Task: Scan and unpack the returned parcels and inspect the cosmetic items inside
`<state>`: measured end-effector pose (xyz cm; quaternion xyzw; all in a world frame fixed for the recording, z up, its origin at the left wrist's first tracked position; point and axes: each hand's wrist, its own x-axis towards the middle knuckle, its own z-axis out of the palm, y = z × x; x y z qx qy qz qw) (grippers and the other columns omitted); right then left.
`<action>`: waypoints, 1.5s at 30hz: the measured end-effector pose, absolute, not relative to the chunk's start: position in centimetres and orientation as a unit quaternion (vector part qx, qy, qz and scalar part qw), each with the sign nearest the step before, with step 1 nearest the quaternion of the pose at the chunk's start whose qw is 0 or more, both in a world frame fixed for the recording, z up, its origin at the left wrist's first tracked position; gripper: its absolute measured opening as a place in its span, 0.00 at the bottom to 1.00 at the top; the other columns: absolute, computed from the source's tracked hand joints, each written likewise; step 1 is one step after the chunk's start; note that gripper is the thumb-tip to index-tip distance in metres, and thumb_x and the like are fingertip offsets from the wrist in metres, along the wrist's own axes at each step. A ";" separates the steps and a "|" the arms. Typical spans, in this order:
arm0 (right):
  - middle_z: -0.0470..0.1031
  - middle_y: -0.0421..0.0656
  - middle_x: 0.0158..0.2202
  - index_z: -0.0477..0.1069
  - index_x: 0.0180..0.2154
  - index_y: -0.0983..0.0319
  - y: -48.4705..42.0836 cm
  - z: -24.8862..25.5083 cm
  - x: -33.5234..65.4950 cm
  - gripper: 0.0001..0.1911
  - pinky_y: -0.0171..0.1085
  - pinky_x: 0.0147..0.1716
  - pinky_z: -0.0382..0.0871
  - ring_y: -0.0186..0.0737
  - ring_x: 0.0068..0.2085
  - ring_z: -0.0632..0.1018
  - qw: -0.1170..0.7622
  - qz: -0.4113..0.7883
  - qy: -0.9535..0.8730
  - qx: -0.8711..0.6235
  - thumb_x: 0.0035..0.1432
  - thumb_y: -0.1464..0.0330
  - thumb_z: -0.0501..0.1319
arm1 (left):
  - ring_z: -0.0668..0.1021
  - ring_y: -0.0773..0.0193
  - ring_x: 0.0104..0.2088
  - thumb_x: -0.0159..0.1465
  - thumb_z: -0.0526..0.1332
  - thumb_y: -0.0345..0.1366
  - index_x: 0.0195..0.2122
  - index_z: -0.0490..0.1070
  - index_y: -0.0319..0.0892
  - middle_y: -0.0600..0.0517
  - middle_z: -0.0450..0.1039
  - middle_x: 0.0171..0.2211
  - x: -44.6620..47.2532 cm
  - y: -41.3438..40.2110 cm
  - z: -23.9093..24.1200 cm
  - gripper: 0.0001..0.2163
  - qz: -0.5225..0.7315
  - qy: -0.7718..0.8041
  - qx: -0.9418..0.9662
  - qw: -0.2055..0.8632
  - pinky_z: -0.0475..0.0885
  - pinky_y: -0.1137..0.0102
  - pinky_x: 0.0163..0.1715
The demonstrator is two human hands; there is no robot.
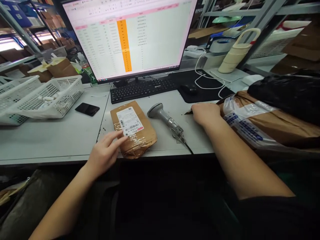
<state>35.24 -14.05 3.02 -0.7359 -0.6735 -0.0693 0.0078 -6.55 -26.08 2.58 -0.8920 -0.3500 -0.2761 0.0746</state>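
Note:
A small brown taped parcel (134, 128) with a white barcode label lies on the grey desk (62, 136) near its front edge. My left hand (106, 151) rests at the parcel's near left corner, fingers stretched out and touching it. A grey handheld barcode scanner (166, 120) lies on the desk just right of the parcel. My right hand (205, 112) sits further right, fingers curled down on the edge of a larger brown parcel (262, 121) with clear tape; a dark thin object pokes out at its fingertips, and I cannot make out what it is.
A monitor (130, 33) showing a spreadsheet stands behind a black keyboard (142, 88) and mouse (188, 88) on a black mat. White perforated baskets (45, 96) and a black phone (87, 109) lie left. A black bag (287, 93) sits right; tape rolls (235, 55) behind.

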 end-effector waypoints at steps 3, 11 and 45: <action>0.77 0.61 0.49 0.81 0.45 0.68 -14.0 3.8 34.9 0.18 0.50 0.44 0.70 0.59 0.48 0.79 0.045 -0.056 -0.686 -0.724 0.61 0.76 0.54 | 0.61 0.47 0.70 0.64 0.58 0.25 0.65 0.64 0.47 0.43 0.64 0.67 -7.0 -24.5 3.2 0.28 -0.200 -0.340 -0.916 0.080 0.66 0.48 0.66; 0.76 0.49 0.47 0.79 0.51 0.60 -19.5 6.5 29.2 0.17 0.40 0.37 0.76 0.43 0.40 0.79 0.370 0.009 -0.755 -0.541 0.65 0.64 0.58 | 0.75 0.47 0.60 0.68 0.62 0.45 0.63 0.67 0.42 0.39 0.69 0.63 -5.4 -23.5 1.7 0.25 -0.211 -0.305 -0.915 0.163 0.70 0.52 0.57; 0.78 0.45 0.56 0.77 0.53 0.57 -24.4 3.6 25.2 0.19 0.41 0.45 0.79 0.42 0.50 0.82 0.299 -0.042 -0.901 -0.311 0.67 0.76 0.54 | 0.59 0.37 0.70 0.59 0.66 0.57 0.69 0.60 0.45 0.38 0.55 0.71 -5.6 -17.2 7.3 0.40 -0.107 -0.459 -0.881 0.036 0.55 0.43 0.67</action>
